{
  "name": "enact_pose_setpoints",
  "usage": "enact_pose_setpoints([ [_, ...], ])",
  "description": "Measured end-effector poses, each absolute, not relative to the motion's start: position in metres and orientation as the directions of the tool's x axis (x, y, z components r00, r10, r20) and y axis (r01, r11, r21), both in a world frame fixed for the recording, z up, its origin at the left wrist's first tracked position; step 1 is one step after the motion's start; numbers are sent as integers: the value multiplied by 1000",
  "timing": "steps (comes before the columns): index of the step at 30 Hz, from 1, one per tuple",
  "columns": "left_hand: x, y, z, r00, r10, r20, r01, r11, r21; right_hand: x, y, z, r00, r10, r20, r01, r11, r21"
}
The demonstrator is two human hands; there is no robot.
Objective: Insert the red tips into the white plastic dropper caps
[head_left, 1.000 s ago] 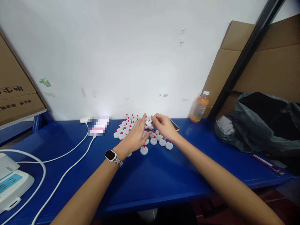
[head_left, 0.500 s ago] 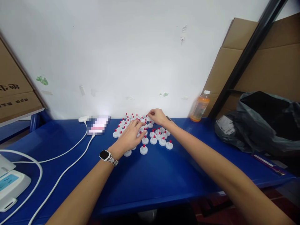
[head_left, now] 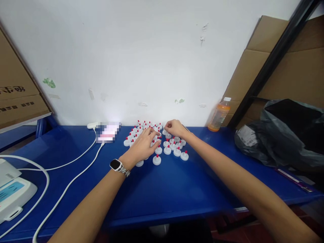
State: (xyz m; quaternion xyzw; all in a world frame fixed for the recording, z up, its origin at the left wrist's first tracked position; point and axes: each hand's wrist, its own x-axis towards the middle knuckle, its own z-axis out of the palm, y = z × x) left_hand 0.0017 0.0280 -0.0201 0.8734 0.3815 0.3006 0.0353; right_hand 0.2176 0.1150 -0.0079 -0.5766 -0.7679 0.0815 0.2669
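Head view, from left to right: a white device [head_left: 12,195] sat at the table's near left edge, and white cables [head_left: 76,175] ran from it across the blue table [head_left: 177,195] toward a blurred object [head_left: 108,132] by the wall. The left hand [head_left: 141,146], with a watch [head_left: 115,165] on its wrist, lay palm down with fingers spread flat over the left part of a cluster of white caps with red tips [head_left: 157,159]; it pressed on or hovered just above several of them without closing around any. More caps stood upright just in front of and beside its fingertips. The right hand [head_left: 175,128] was at the cluster's far right edge, its fingers curled narrow as if pinching one cap, though whether it actually held one could not be told. Further right stood an orange bottle [head_left: 219,114] against the wall, then a dark plastic bag [head_left: 283,135] on the table.
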Motion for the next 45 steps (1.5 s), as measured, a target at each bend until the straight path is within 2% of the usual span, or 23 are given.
enact_pose_setpoints([
  [4, 2, 28, -19, 531, 690, 492, 647, -705, 291, 210, 120, -6, -171, 931, 321, 860, 300, -413],
  [15, 3, 26, -16, 521, 689, 504, 649, -703, 292, 212, 124, -2, -239, 946, 219, 854, 312, -416],
  [21, 3, 25, -15, 524, 697, 490, 659, -696, 285, 222, 136, -5, -112, 956, 272, 905, 211, -369],
  [25, 2, 26, -15, 529, 694, 488, 661, -698, 276, 223, 143, -9, -88, 963, 256, 922, 176, -345],
  [29, 1, 27, -15, 520, 681, 516, 664, -702, 257, 225, 133, -1, -52, 949, 311, 921, 165, -352],
  [32, 2, 28, -15, 476, 683, 554, 686, -682, 253, 226, 111, 8, -26, 901, 433, 880, 226, -418],
  [34, 3, 27, -15, 443, 678, 586, 695, -673, 253, 221, 89, 11, -46, 872, 487, 782, 335, -526],
  [37, 6, 26, -15, 443, 661, 606, 692, -682, 238, 207, 57, 11, -165, 880, 445, 548, 457, -700],
  [39, 6, 27, -17, 471, 668, 577, 691, -686, 230, 198, 42, 9, -223, 868, 444, 470, 495, -731],
  [42, 5, 28, -19, 493, 704, 512, 710, -665, 231, 195, 38, 8, -233, 862, 451, 519, 502, -692],
  [45, 4, 29, -20, 483, 711, 511, 718, -656, 234, 203, 53, 7, -248, 881, 404, 724, 445, -526],
])
